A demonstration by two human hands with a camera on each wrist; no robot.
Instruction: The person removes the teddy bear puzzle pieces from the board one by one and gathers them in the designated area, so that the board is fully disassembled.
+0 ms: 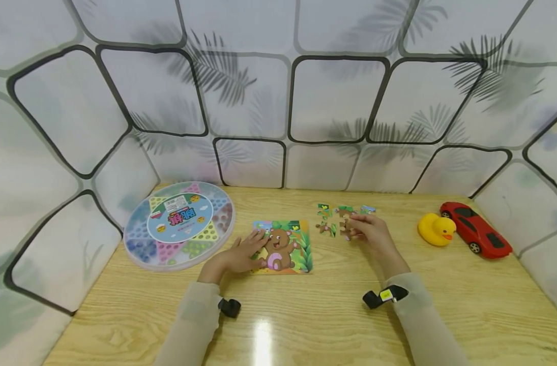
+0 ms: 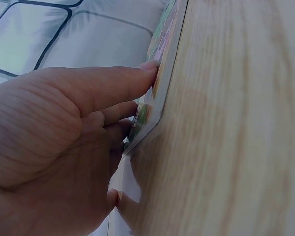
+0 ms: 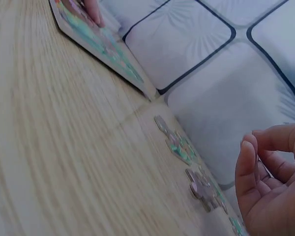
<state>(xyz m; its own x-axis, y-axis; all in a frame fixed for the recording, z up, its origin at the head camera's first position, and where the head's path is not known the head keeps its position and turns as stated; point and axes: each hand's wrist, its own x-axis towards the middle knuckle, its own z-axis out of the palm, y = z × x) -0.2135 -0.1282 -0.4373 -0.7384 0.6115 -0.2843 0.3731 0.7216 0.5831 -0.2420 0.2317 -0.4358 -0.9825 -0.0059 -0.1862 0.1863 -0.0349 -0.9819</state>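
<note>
A bear picture puzzle board (image 1: 280,249) lies flat on the table. My left hand (image 1: 245,252) rests on its left side, fingers spread over the picture; in the left wrist view the thumb (image 2: 120,86) touches the board's face near its border. To the right lie several loose jigsaw pieces, among them a duck piece (image 1: 324,209), a brown and green piece (image 1: 326,229) and a bear-head piece (image 1: 346,212). Over the right-hand pieces is my right hand (image 1: 372,235). The right wrist view shows its thumb and forefinger tips meeting above the pieces (image 3: 205,189), with nothing visible between them.
A round Chinese checkers box (image 1: 221,213) lies left of the board. At the right stand a yellow rubber duck (image 1: 435,230) and a red toy car (image 1: 477,231). A patterned cloth wall (image 1: 324,165) rises behind the wooden table (image 1: 315,315).
</note>
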